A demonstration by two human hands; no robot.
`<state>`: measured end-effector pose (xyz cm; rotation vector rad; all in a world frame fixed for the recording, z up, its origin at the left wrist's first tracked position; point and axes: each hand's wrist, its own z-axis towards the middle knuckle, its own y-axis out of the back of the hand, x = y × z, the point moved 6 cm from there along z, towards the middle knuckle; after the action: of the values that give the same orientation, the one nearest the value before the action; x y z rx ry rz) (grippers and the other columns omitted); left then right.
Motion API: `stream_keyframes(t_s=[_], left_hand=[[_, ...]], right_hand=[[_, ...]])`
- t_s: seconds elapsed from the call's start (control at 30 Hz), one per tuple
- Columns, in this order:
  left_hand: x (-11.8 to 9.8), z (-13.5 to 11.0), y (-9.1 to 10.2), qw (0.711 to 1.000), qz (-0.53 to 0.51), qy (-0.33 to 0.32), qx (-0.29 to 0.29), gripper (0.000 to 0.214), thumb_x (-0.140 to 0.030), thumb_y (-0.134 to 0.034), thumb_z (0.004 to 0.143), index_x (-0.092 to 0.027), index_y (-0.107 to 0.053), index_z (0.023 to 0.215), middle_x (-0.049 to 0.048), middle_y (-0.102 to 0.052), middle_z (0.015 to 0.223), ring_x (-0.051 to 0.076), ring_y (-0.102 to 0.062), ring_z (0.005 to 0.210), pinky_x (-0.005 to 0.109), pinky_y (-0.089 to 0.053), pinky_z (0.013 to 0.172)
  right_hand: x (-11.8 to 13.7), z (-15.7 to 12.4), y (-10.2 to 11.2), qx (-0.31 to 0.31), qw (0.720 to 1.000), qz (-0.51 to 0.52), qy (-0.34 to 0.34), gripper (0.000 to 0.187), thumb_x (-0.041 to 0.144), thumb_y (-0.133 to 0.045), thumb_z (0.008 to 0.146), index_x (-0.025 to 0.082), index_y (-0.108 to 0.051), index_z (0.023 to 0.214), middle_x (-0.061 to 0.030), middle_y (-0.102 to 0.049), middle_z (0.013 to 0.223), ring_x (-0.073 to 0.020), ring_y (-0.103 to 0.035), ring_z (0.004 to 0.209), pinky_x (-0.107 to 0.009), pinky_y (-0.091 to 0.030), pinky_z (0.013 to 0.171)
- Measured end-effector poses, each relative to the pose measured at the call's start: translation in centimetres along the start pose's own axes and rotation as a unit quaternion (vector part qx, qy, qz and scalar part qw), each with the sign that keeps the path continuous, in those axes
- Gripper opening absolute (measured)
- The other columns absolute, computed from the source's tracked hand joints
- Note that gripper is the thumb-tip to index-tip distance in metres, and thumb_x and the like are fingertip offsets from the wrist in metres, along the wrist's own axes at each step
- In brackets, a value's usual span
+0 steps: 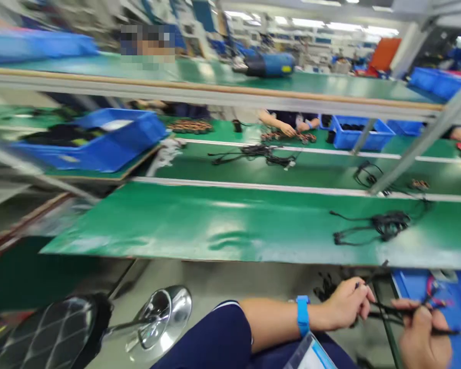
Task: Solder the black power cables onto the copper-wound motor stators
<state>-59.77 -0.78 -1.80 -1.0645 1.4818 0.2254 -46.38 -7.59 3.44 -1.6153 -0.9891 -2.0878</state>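
My left hand (348, 303), with a blue wristband on the wrist, is closed in a pinch on a thin black cable (384, 307) below the front edge of the green table (215, 225). My right hand (422, 333) sits at the lower right, fingers curled round the same black cable, which stretches between both hands. The hands hover above my lap, beside a blue bin (457, 307) holding coloured wires. A bundle of black cables (384, 225) lies on the table just beyond my hands.
A blue crate (111, 138) stands at the left on a raised board. More cable bundles (261, 154) lie on the middle belt. Across the line, another person's hands (292, 128) work on parts. A chrome stool base (161, 318) stands on the floor at lower left.
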Motion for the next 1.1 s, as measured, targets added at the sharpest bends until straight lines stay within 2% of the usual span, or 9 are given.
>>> stream_keyframes(t_s=[0.07,0.2,0.37,0.47,0.57,0.67,0.83,0.97,1.1], left_hand=[[0.1,-0.3,-1.5,0.999,0.011,0.010,0.030,0.037,-0.052,-0.043,0.088,-0.017,-0.049,0.079,-0.0060,-0.047,0.047,0.008,-0.042,0.044,0.020,-0.032,0.049],[0.8,0.4,-4.7,0.995,0.042,0.027,0.084,0.041,-0.056,-0.042,0.090,-0.016,-0.049,0.084,-0.0057,-0.048,0.051,0.007,-0.038,0.046,0.020,-0.028,0.049],[3.2,-0.1,-11.2,0.978,0.105,0.043,0.177,0.044,-0.059,-0.042,0.090,-0.016,-0.050,0.083,-0.0054,-0.047,0.053,0.007,-0.036,0.048,0.020,-0.028,0.050],[5.8,-1.4,-16.1,0.960,0.146,0.047,0.233,0.047,-0.061,-0.041,0.090,-0.016,-0.050,0.082,-0.0054,-0.046,0.054,0.007,-0.036,0.048,0.021,-0.030,0.050],[9.3,-3.1,-21.6,0.936,0.185,0.051,0.294,0.046,-0.061,-0.042,0.090,-0.017,-0.049,0.077,-0.0054,-0.045,0.053,0.007,-0.037,0.048,0.021,-0.031,0.050],[13.4,-5.2,-27.9,0.910,0.213,0.054,0.352,0.044,-0.056,-0.045,0.090,-0.016,-0.049,0.073,-0.0039,-0.047,0.054,0.007,-0.040,0.051,0.021,-0.032,0.052],[19.8,-9.7,-39.6,0.882,0.218,0.064,0.412,0.045,-0.057,-0.039,0.093,-0.015,-0.053,0.083,-0.0023,-0.051,0.060,0.008,-0.042,0.050,0.020,-0.034,0.048],[23.8,-11.9,-48.4,0.897,0.180,0.064,0.398,0.046,-0.057,-0.049,0.088,-0.013,-0.061,0.086,0.0020,-0.060,0.067,0.011,-0.056,0.059,0.023,-0.046,0.058],[28.0,-11.1,-55.4,0.929,0.098,0.107,0.340,0.049,-0.060,-0.055,0.084,-0.012,-0.060,0.091,0.0064,-0.067,0.079,0.013,-0.062,0.068,0.027,-0.052,0.070]], right_hand=[[0.4,0.1,0.4,-0.026,0.999,0.030,-0.001,0.059,0.078,-0.053,0.074,0.020,-0.053,0.063,-0.0037,-0.057,0.061,-0.0166,-0.050,0.061,-0.032,-0.038,0.063],[-1.8,-0.4,2.3,-0.067,0.994,0.055,-0.062,0.052,0.070,-0.047,0.085,0.020,-0.051,0.070,0.0009,-0.053,0.060,-0.0139,-0.052,0.064,-0.031,-0.043,0.072],[-4.8,-3.7,7.0,-0.107,0.970,0.168,-0.139,0.043,0.063,-0.041,0.090,0.022,-0.043,0.079,0.0071,-0.041,0.056,-0.0086,-0.038,0.045,-0.024,-0.038,0.048],[-6.3,-6.2,11.2,-0.146,0.954,0.212,-0.156,0.044,0.065,-0.044,0.088,0.022,-0.046,0.084,0.0075,-0.039,0.057,-0.0079,-0.036,0.045,-0.022,-0.036,0.044],[-8.3,-9.0,17.1,-0.191,0.942,0.224,-0.161,0.046,0.065,-0.056,0.081,0.021,-0.052,0.091,0.0065,-0.044,0.061,-0.0081,-0.040,0.050,-0.021,-0.039,0.045],[-10.5,-12.3,24.4,-0.224,0.936,0.217,-0.164,0.045,0.061,-0.065,0.077,0.018,-0.057,0.089,0.0057,-0.046,0.060,-0.0078,-0.043,0.052,-0.020,-0.040,0.047],[-13.2,-17.4,37.2,-0.266,0.927,0.214,-0.155,0.047,0.067,-0.053,0.083,0.020,-0.051,0.077,0.0073,-0.041,0.051,-0.0074,-0.039,0.040,-0.020,-0.035,0.038],[-14.7,-20.3,46.7,-0.311,0.920,0.200,-0.126,0.045,0.066,-0.044,0.088,0.022,-0.046,0.079,0.0098,-0.034,0.046,-0.0076,-0.032,0.034,-0.020,-0.028,0.034],[-16.3,-21.7,55.9,-0.384,0.908,0.148,-0.077,0.047,0.064,-0.049,0.088,0.020,-0.048,0.070,0.0043,-0.044,0.058,-0.0080,-0.040,0.049,-0.022,-0.035,0.046]])
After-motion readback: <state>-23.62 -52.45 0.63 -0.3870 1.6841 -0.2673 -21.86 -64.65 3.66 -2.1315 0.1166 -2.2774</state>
